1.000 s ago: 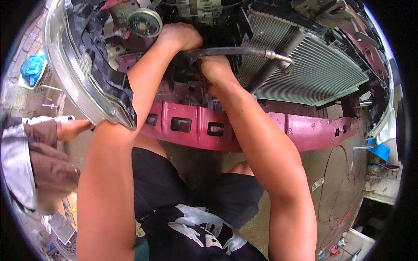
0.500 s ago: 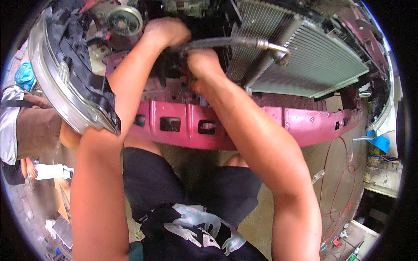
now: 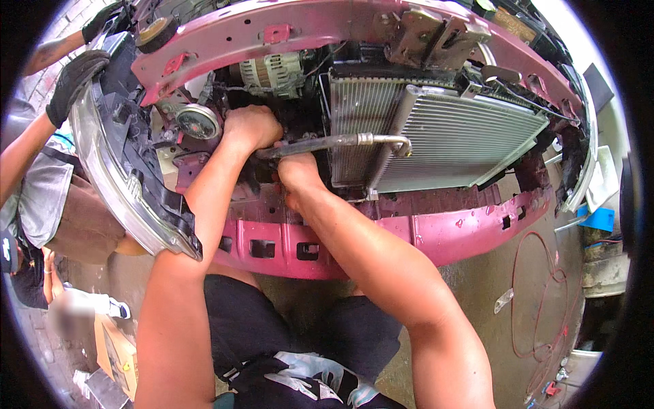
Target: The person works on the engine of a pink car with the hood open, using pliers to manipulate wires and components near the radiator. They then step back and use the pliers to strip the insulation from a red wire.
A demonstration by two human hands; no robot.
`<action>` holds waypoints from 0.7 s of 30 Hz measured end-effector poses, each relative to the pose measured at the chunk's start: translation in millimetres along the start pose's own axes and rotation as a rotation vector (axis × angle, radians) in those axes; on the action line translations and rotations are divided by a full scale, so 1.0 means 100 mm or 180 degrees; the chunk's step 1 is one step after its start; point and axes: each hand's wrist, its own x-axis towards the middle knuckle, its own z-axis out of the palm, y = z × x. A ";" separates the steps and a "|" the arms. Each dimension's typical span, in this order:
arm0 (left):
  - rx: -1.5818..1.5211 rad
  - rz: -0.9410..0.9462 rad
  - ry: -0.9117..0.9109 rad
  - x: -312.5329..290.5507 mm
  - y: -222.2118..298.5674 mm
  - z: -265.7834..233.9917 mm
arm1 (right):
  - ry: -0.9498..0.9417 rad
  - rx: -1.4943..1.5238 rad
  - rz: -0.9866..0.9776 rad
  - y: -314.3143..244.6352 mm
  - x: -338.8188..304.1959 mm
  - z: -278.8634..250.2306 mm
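- Hose (image 3: 315,144): we see its left end between our two hands, left of the condenser (image 3: 470,140); its long axis runs left to right, out to a bent metal tip (image 3: 402,142) across the condenser's face.
- Our right hand (image 3: 300,172) sits just on its near side, our left hand (image 3: 253,128) just off its far left; we judge the right slightly nearer.
- Both hands look curled, but our fingers are hidden, so we cannot tell how tightly, or on what.
- The lower bar (image 3: 436,235) edges us near, the upper bar (image 3: 340,28) far; the headlight (image 3: 109,180) crowds our left arm (image 3: 212,191).
- We judge the freest room lies far, toward the alternator (image 3: 272,73).
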 end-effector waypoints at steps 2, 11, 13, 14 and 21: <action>0.0243 0.0066 0.0382 -0.07 0.02 0.02 | 0.0059 0.0613 -0.0129 -0.03 0.02 -0.05; -0.0445 0.0303 0.0485 0.09 -0.16 0.08 | 0.0135 0.0635 0.0218 0.06 0.18 -0.13; -0.0526 0.0326 0.0537 0.09 -0.15 0.04 | 0.0253 0.0654 -0.0062 0.16 0.26 -0.11; -0.0535 0.0328 0.0574 0.09 -0.16 0.06 | 0.0235 0.0682 -0.0035 0.17 0.25 -0.12; -0.0629 0.0431 0.0768 0.14 -0.22 0.16 | -0.0020 0.1263 0.0389 -0.05 0.01 -0.12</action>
